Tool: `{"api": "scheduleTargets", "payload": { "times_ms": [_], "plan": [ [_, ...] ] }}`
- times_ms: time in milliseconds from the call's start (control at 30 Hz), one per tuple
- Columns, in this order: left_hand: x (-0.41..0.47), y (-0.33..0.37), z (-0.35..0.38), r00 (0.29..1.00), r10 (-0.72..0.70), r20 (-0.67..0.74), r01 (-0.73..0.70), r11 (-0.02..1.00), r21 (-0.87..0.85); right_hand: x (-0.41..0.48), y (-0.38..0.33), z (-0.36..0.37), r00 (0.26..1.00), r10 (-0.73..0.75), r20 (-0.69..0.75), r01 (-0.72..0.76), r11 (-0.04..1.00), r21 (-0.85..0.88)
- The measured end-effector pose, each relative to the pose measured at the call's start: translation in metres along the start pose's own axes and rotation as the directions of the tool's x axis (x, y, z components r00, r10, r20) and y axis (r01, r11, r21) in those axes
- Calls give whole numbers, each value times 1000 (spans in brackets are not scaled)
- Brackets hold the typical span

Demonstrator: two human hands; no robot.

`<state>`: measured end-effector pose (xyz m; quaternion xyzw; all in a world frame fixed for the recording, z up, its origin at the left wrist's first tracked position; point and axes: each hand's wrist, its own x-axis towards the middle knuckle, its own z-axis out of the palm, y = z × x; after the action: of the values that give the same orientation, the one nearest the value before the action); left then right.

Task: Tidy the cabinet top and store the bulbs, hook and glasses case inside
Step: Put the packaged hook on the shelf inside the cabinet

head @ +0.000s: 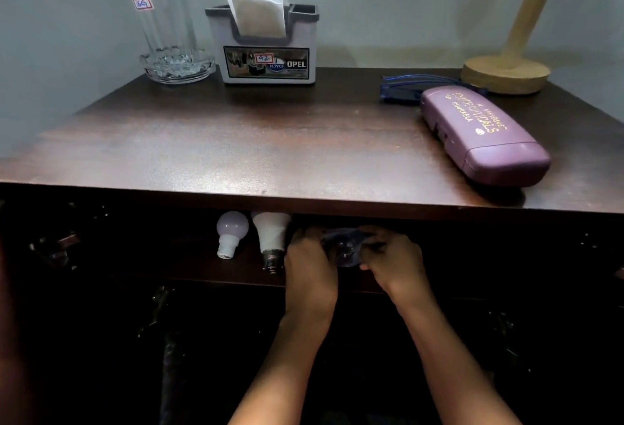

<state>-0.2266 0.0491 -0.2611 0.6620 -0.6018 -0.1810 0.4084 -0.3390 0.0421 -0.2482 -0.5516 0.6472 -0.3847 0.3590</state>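
Observation:
Two white bulbs lie on the shelf inside the dark cabinet, a small round bulb (231,234) on the left and a larger bulb (271,239) beside it. Just right of them, my left hand (309,267) and my right hand (393,261) both grip a clear suction hook (346,245) on the shelf; my fingers hide most of it. The purple glasses case (486,136) lies shut on the cabinet top (236,141) at the right, near the front edge.
At the back of the top stand a tall glass (158,16) in a glass dish (177,66), a tissue holder (266,46) and a wooden lamp base (506,73). A blue object (401,87) lies behind the case. The cabinet interior is very dark.

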Motion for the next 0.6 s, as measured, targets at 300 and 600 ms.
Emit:
{"api": "scheduleTargets", "payload": {
  "times_ms": [300,600],
  "plan": [
    [4,-5,1,999,-16,-42,20,997,81,4,-8,-1,1000,-5,1,5,984,-181],
    [-37,40,-56,986,-118,116,120,993,-12,-100,-99,-50,923,122,366,159,744,-649]
  ]
}}
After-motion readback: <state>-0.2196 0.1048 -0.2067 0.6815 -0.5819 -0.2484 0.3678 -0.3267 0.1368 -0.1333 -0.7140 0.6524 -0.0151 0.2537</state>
